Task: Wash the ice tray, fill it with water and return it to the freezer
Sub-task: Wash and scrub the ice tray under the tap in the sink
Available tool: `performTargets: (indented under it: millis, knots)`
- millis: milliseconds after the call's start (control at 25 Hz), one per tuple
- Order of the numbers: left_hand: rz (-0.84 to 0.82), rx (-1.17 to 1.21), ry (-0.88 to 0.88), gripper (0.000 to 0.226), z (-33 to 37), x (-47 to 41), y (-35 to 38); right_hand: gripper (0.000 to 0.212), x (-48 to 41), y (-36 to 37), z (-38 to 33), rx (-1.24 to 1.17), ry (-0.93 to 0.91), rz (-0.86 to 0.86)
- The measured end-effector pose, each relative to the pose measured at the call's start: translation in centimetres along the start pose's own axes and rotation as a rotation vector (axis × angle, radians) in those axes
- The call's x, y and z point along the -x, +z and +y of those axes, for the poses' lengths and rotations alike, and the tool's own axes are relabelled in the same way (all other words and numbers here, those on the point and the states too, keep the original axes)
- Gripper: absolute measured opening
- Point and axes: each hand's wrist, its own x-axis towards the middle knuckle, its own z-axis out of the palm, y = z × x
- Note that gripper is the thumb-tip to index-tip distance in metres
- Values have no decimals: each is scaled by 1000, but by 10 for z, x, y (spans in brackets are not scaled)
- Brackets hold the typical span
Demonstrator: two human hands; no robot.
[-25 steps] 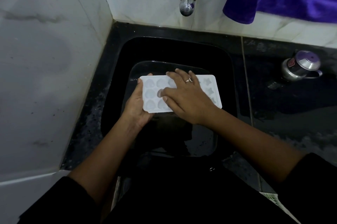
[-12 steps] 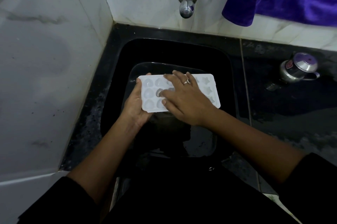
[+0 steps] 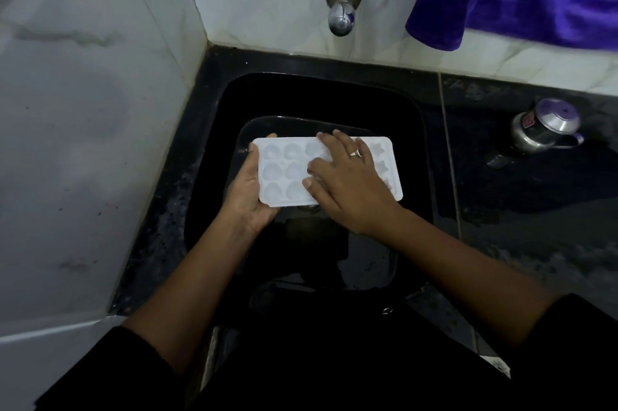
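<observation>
Black sink (image 3: 334,94), white tiles (image 3: 83,143): left hand (image 3: 245,196) grips ice tray (image 3: 277,173), right hand (image 3: 347,186) flat atop

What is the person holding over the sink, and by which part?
The white ice tray. The left hand grips its left short end, fingers wrapped underneath to the far edge. The right hand only lies flat on top.
</observation>
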Motion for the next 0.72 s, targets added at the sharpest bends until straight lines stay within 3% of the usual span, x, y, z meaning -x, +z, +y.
performTargets:
  millis: [120,280,400,560,720]
  knots:
    - [11,2,-1,53,5,1,3,47,3,-1,8,34,-39,7]
    - [6,9,-16,56,3,4,9,43,-6,-3,-1,0,45,16]
    - [15,19,15,49,7,1,3,46,0,1,3,47,-34,10]
    - [-8,40,-22,52,0,-1,0,42,-8,-2,0,5,44,14]
    - [10,47,3,52,5,2,1,47,1,2,6,46,-44,5]
